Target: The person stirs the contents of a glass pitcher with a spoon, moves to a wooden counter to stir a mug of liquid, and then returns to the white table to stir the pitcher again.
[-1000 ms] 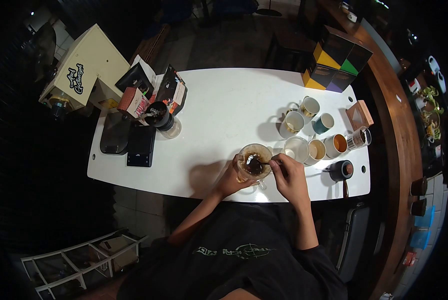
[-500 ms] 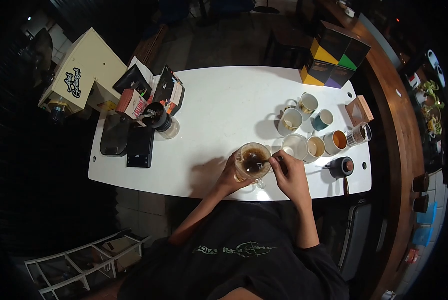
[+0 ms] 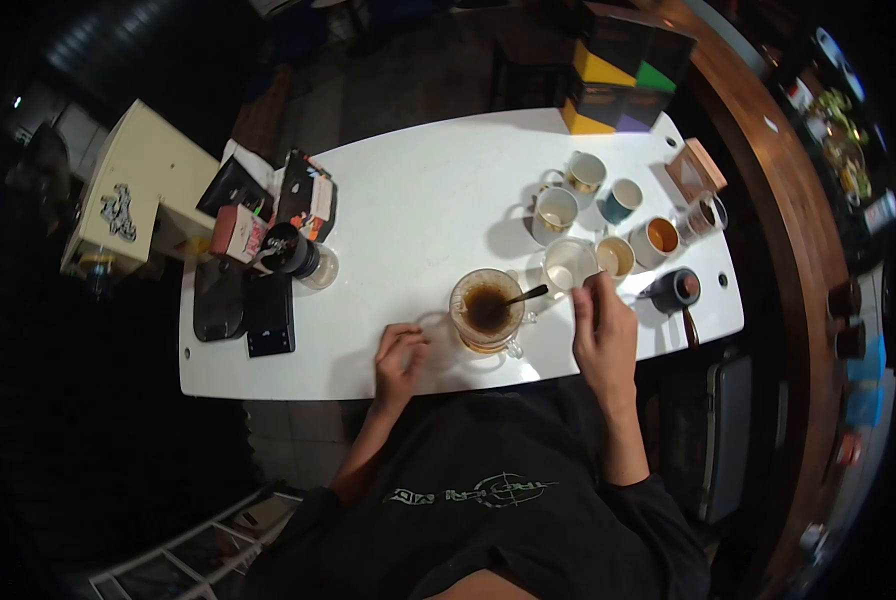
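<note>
A glass dripper (image 3: 487, 311) filled with brown liquid stands upright near the table's front edge, with a dark spoon (image 3: 528, 294) leaning in it. To its left, my left hand (image 3: 401, 362) is loosely curled with its fingers apart, touching nothing that I can see. My right hand (image 3: 605, 330) is on the dripper's right, thumb and fingers closed together, with nothing visible in them. Its fingertips overlap the near right edge of a clear glass cup (image 3: 566, 268); contact cannot be made out. Beside that cup stands a mug (image 3: 615, 257) with beige contents.
Several more cups, including one orange inside (image 3: 661, 236), stand at the right near a small black pot (image 3: 676, 289). A cream machine (image 3: 143, 190), a hand grinder (image 3: 286, 248) and a black scale (image 3: 271, 322) are at the left. Patterned boxes (image 3: 623, 75) stand at the back right.
My left hand has let go of the dripper and moved left. My right hand has released the spoon, which now rests in the dripper, and moved right. The view has shifted and tilted.
</note>
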`<state>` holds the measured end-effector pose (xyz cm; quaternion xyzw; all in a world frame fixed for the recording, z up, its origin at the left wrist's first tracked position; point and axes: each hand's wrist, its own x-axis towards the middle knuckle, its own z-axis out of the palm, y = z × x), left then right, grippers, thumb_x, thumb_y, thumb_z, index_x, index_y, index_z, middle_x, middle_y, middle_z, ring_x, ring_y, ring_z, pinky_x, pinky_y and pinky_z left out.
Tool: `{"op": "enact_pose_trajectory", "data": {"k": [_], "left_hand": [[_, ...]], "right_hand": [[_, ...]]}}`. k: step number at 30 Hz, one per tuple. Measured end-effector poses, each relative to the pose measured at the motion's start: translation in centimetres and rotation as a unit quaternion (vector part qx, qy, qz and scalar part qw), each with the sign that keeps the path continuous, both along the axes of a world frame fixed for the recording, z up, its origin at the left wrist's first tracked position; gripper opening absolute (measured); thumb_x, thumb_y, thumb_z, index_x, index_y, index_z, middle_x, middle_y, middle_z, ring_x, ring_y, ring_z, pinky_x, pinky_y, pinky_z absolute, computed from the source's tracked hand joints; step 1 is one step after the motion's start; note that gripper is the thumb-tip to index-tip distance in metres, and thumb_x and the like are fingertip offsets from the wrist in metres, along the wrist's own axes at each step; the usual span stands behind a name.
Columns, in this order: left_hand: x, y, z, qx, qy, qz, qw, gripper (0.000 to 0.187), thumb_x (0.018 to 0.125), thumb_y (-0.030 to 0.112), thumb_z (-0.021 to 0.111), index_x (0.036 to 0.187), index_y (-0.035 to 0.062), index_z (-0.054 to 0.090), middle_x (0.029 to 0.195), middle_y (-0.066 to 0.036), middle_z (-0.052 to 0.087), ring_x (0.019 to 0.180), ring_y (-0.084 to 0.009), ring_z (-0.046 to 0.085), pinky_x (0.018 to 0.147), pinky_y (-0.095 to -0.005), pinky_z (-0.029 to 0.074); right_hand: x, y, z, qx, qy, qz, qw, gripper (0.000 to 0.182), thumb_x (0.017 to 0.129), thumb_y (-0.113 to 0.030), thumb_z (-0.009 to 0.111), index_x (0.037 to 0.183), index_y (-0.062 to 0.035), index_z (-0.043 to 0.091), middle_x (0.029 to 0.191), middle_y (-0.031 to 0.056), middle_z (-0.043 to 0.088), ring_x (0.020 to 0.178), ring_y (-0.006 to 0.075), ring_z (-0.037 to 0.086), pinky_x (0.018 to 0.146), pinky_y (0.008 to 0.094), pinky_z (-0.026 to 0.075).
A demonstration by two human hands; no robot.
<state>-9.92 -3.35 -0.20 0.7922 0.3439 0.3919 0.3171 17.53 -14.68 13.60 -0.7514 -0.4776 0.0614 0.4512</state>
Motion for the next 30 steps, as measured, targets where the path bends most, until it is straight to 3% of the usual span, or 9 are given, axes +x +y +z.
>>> {"op": "enact_pose_trajectory", "data": {"k": [1, 3, 7, 11, 13, 20, 23, 25, 30], "left_hand": [[-0.4, -0.1, 1.1, -0.004, 0.004, -0.019, 1.000, 0.028, 0.094, 0.028, 0.072, 0.101, 0.0007, 0.069, 0.110, -0.015, 0.065, 0.101, -0.0315, 0.066, 0.088, -0.0402, 0.053], [-1.1, -0.2, 3.3, -0.021, -0.023, 0.051, 0.998, 0.030, 0.097, 0.022, 0.067, 0.077, -0.0001, 0.064, 0.088, -0.013, 0.064, 0.080, -0.0297, 0.064, 0.073, -0.0383, 0.052], [0.1, -0.4, 5.6, 0.055, -0.054, -0.104, 0.992, 0.053, 0.103, 0.035, 0.059, 0.066, -0.0003, 0.047, 0.069, -0.009, 0.052, 0.069, -0.0247, 0.056, 0.065, -0.0339, 0.046], [3.1, -2.0, 6.0, 0.010, -0.080, -0.269, 0.960, 0.048, 0.101, 0.032, 0.062, 0.067, 0.0012, 0.050, 0.071, -0.009, 0.054, 0.070, -0.0241, 0.056, 0.065, -0.0346, 0.046], [4.5, -3.4, 5.6, -0.004, -0.049, -0.347, 0.937, 0.029, 0.094, 0.016, 0.071, 0.073, 0.0011, 0.058, 0.075, -0.009, 0.059, 0.071, -0.0266, 0.058, 0.067, -0.0367, 0.047], [12.2, -13.5, 6.1, -0.004, -0.036, -0.391, 0.920, 0.021, 0.089, 0.012, 0.074, 0.077, 0.0017, 0.060, 0.078, -0.008, 0.060, 0.071, -0.0228, 0.058, 0.064, -0.0328, 0.046], [17.3, -20.2, 6.0, -0.006, -0.002, -0.415, 0.910, 0.023, 0.085, 0.009, 0.077, 0.073, 0.0007, 0.059, 0.086, -0.008, 0.060, 0.072, -0.0195, 0.059, 0.062, -0.0298, 0.046], [21.1, -24.4, 6.2, -0.013, -0.020, -0.489, 0.872, 0.026, 0.084, 0.008, 0.078, 0.069, -0.0003, 0.058, 0.090, -0.009, 0.061, 0.072, -0.0193, 0.060, 0.063, -0.0295, 0.046], [28.8, -31.2, 7.2, -0.046, -0.020, -0.520, 0.853, 0.031, 0.086, 0.001, 0.071, 0.065, -0.0002, 0.049, 0.066, -0.008, 0.054, 0.062, -0.0198, 0.050, 0.057, -0.0318, 0.038]], "right_hand": [[-0.2, -0.5, 0.3, 0.048, -0.015, -0.028, 0.998, 0.016, 0.100, -0.011, 0.061, 0.091, 0.0004, 0.054, 0.067, 0.0146, 0.056, 0.052, 0.0293, 0.054, 0.051, 0.0388, 0.042], [-1.2, -1.9, 1.1, 0.067, -0.013, -0.066, 0.996, 0.015, 0.099, -0.006, 0.059, 0.087, 0.0014, 0.055, 0.067, 0.0142, 0.056, 0.050, 0.0254, 0.052, 0.050, 0.0355, 0.041], [-3.7, -5.6, 0.3, 0.035, -0.008, -0.139, 0.990, 0.019, 0.096, -0.007, 0.064, 0.081, 0.0002, 0.055, 0.063, 0.0138, 0.050, 0.049, 0.0264, 0.050, 0.050, 0.0364, 0.039], [-5.6, -10.5, -1.7, -0.002, 0.012, -0.203, 0.979, 0.023, 0.095, -0.010, 0.067, 0.078, -0.0017, 0.053, 0.061, 0.0141, 0.048, 0.050, 0.0303, 0.049, 0.050, 0.0394, 0.038], [-5.7, -13.5, -2.5, -0.003, 0.048, -0.227, 0.973, 0.023, 0.097, -0.012, 0.064, 0.080, -0.0023, 0.052, 0.064, 0.0149, 0.051, 0.054, 0.0341, 0.051, 0.052, 0.0408, 0.039], [-1.8, -25.4, -4.0, 0.031, 0.084, -0.280, 0.956, 0.008, 0.098, -0.008, 0.057, 0.093, -0.0026, 0.054, 0.078, 0.0188, 0.061, 0.075, 0.0427, 0.062, 0.063, 0.0475, 0.046], [0.0, -32.6, -3.6, 0.017, 0.115, -0.286, 0.951, 0.010, 0.099, -0.010, 0.056, 0.093, -0.0035, 0.054, 0.080, 0.0173, 0.062, 0.075, 0.0400, 0.064, 0.063, 0.0463, 0.047], [1.4, -37.6, -4.2, 0.003, 0.112, -0.306, 0.946, 0.010, 0.100, -0.011, 0.055, 0.093, -0.0037, 0.054, 0.081, 0.0166, 0.063, 0.075, 0.0392, 0.064, 0.063, 0.0457, 0.048], [4.7, -47.7, -3.4, -0.040, 0.108, -0.367, 0.923, 0.012, 0.101, -0.013, 0.055, 0.094, -0.0038, 0.055, 0.082, 0.0147, 0.065, 0.075, 0.0373, 0.066, 0.064, 0.0438, 0.050]]}}
